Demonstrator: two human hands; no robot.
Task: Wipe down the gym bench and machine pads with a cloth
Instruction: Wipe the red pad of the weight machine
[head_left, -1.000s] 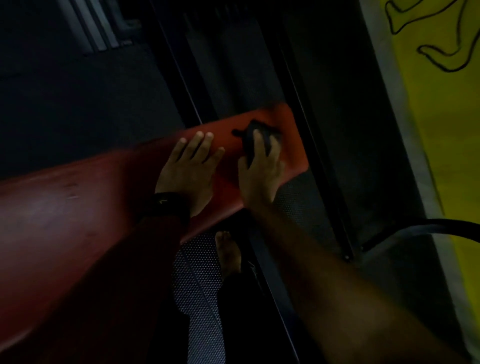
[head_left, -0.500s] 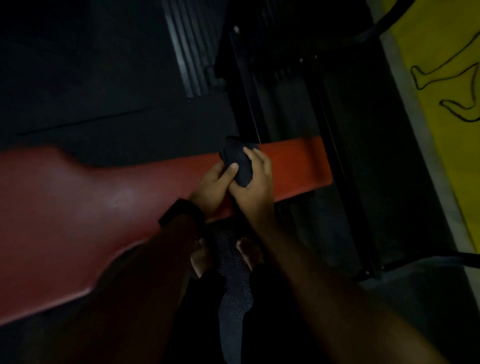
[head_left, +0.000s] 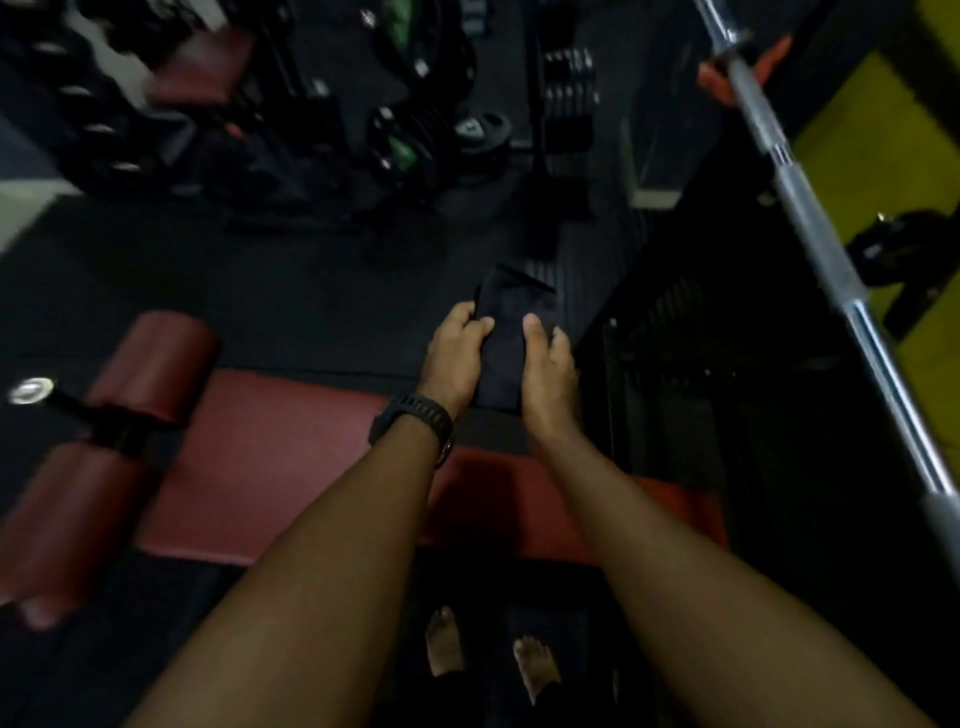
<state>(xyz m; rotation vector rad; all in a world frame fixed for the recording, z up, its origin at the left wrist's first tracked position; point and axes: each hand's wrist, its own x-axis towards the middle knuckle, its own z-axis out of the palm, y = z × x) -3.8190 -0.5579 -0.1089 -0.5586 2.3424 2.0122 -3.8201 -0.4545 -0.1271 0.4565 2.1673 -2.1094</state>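
Observation:
A dark cloth (head_left: 511, 338) is held up in front of me, above the red bench pad (head_left: 280, 462). My left hand (head_left: 454, 353), with a black watch on the wrist, grips the cloth's left edge. Its right side is gripped by my right hand (head_left: 550, 371), thumb on top. The cloth hangs off the bench, spread flat between both hands. Two red roller pads (head_left: 156, 358) sit at the bench's left end on a black bar.
A steel barbell (head_left: 810, 228) runs diagonally down the right side, close to my right arm. Weight plates and racks (head_left: 415, 135) stand across the black floor. A yellow wall (head_left: 883, 150) is at far right. My bare feet (head_left: 488, 660) stand below the bench.
Both hands have lifted the cloth off the bench pad and spread it between them. My view has risen, showing the roller pads, barbell and far racks.

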